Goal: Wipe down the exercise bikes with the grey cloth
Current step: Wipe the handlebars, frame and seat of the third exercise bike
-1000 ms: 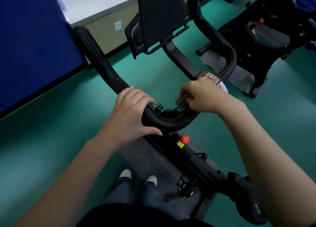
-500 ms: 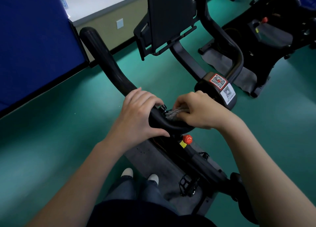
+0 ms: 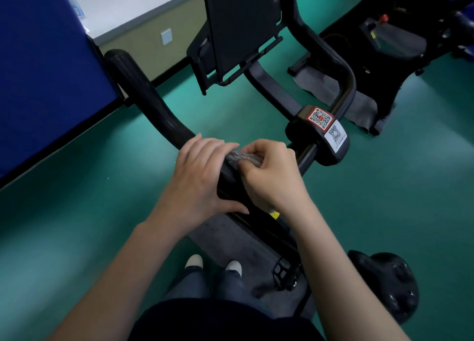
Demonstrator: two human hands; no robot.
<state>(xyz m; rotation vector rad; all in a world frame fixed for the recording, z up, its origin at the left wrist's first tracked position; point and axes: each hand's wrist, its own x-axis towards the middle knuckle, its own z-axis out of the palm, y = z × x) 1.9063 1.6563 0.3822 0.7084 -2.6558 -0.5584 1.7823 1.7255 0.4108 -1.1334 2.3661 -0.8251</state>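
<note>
The right hand point(image 3: 269, 176) closes its grip on a grey cloth point(image 3: 242, 158), pressing it against the black handlebar point(image 3: 154, 109) of an exercise bike, while the left hand point(image 3: 202, 176) wraps its own grip around the bar just beside it, fingers touching the cloth's edge. Beyond the hands, two code stickers point(image 3: 327, 125) mark the bar's centre clamp below a dark screen point(image 3: 241, 22). A second bike point(image 3: 400, 40) stands on the green floor point(image 3: 77, 199) at upper right.
</note>
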